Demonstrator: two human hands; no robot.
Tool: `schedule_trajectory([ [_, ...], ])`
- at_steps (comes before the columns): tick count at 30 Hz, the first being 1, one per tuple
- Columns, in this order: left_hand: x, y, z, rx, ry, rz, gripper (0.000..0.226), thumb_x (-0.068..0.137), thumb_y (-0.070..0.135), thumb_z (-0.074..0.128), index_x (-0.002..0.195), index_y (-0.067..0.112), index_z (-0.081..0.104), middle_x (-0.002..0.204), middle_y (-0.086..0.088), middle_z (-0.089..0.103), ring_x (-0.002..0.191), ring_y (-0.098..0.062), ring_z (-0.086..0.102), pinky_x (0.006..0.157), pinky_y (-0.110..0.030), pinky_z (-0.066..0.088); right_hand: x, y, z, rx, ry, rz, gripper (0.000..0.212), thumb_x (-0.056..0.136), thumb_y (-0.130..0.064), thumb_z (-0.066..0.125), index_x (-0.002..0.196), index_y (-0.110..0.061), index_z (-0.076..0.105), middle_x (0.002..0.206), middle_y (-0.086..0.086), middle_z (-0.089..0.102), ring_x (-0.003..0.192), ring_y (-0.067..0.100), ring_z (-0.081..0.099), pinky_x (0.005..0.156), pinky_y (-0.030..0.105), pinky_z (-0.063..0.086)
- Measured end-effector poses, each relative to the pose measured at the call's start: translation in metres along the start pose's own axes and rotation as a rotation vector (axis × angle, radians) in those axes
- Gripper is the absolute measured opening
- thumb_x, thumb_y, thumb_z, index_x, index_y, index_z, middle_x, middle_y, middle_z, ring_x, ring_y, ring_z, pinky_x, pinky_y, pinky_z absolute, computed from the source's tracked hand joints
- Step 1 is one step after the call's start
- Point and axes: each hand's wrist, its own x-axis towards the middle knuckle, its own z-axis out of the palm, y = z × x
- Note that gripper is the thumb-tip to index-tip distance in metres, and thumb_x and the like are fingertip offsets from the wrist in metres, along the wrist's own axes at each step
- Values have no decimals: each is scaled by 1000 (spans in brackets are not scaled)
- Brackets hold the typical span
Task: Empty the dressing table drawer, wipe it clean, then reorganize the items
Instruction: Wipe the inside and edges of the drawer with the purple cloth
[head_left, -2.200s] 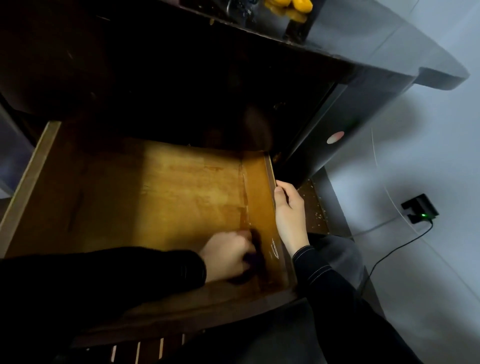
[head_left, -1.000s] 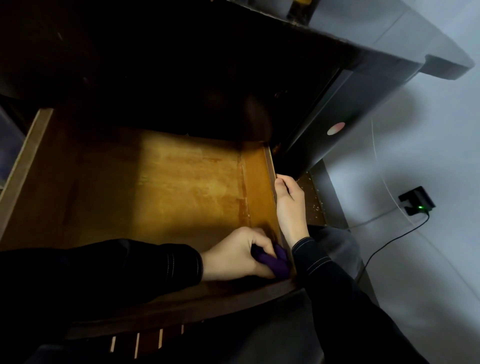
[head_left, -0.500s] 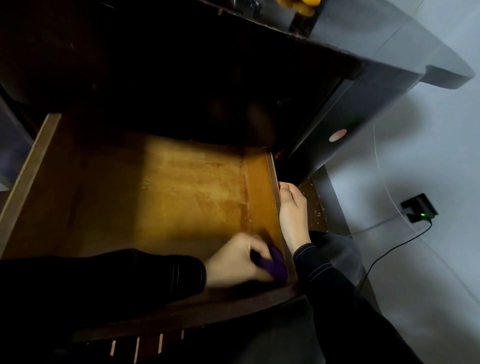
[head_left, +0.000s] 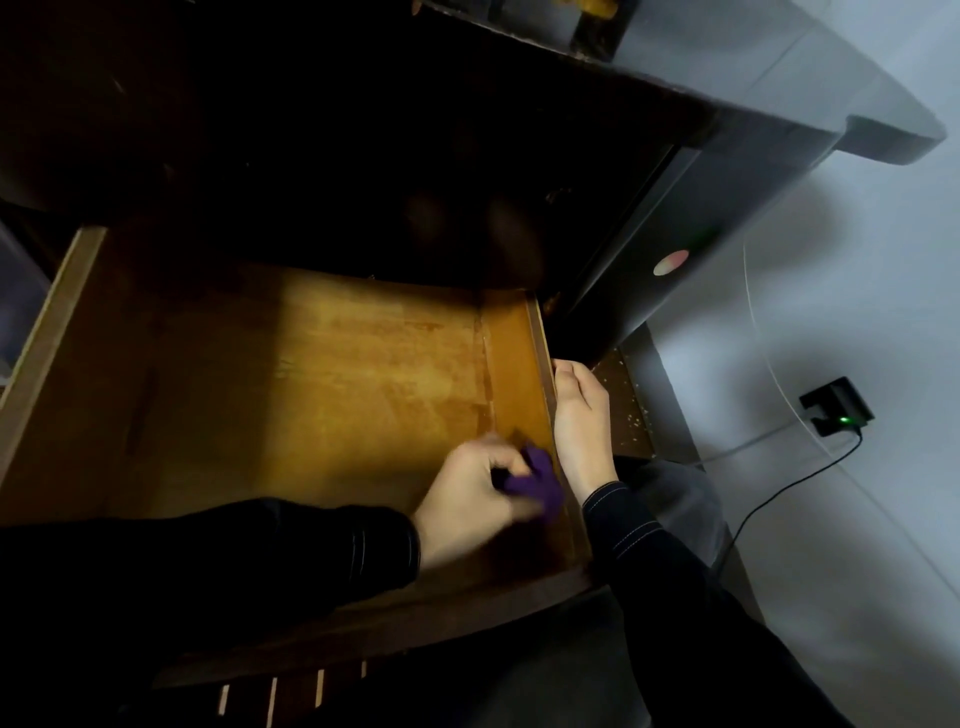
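Seen from above, an open wooden drawer (head_left: 311, 389) is pulled out of a dark dressing table (head_left: 623, 270). The left hand (head_left: 467, 504), in a dark sleeve (head_left: 260, 545), reaches into the drawer's near right corner. Its fingers (head_left: 498, 460) are curled around a small purple cloth (head_left: 540, 486), which touches the drawer's inner right wall. Just past that wall, the right hand (head_left: 582, 415) lies flat against the drawer's outer side, fingers straight and holding nothing. Well to the right of those fingers is a black charger (head_left: 836, 408) with a green light and a black cable (head_left: 769, 499).
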Motion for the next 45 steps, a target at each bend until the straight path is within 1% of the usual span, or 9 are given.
schedule_trajectory([
  [5,-15,-9,1,140,-274,77,13,75,11,83,73,20,74,84,11,59,77,-1,58,73,-19,46,-2,1,-2,-10,-2,-7,33,109,-31,36,110,-21,67,100,-2,71,94,14,66,90,40,54],
  [9,20,-23,-27,534,-119,214,21,81,6,70,96,20,78,106,3,56,101,-17,58,93,-37,48,1,1,-2,10,0,11,32,109,-29,39,111,-17,68,102,2,71,96,19,66,90,40,54],
  [12,69,-29,-61,835,40,275,27,87,14,65,112,18,73,113,-6,50,104,-29,49,91,-43,47,2,2,-1,7,2,13,32,109,-32,39,113,-19,68,103,1,71,98,17,66,93,41,55],
  [17,89,-38,-54,1367,-78,322,33,89,31,54,116,19,68,132,-9,42,117,-34,38,90,-45,38,2,2,0,-12,-1,20,36,109,-37,37,120,-17,65,111,5,68,104,22,64,99,48,53],
  [25,10,-54,-23,1341,-344,615,34,73,41,67,104,27,73,122,-9,45,105,-32,44,83,-42,42,2,4,-1,-54,-8,-32,34,108,-38,37,114,-18,65,101,0,67,94,15,63,88,36,51],
  [28,36,-50,-37,1331,-289,518,39,85,39,57,123,34,66,130,-9,44,115,-33,43,89,-44,39,2,5,-1,-51,-9,-36,35,109,-38,37,115,-16,64,101,5,67,94,21,64,91,42,54],
  [35,82,-39,-53,1347,-148,302,40,91,33,54,129,29,62,133,-8,41,119,-32,36,93,-45,35,5,8,-1,-43,-13,-25,35,108,-38,38,122,-18,63,107,3,68,99,18,64,94,39,54],
  [42,-1,-43,-22,1334,-569,666,38,79,42,64,116,33,69,127,-7,46,109,-30,43,85,-40,41,4,7,-1,-46,-2,-50,34,108,-36,39,120,-14,64,107,3,67,99,19,63,92,38,52],
  [45,0,-42,-24,1302,-607,692,39,85,42,60,124,39,63,126,-4,46,107,-27,42,81,-38,40,4,8,-1,-50,-6,-46,35,108,-36,38,121,-14,63,107,4,67,100,19,62,90,34,51],
])
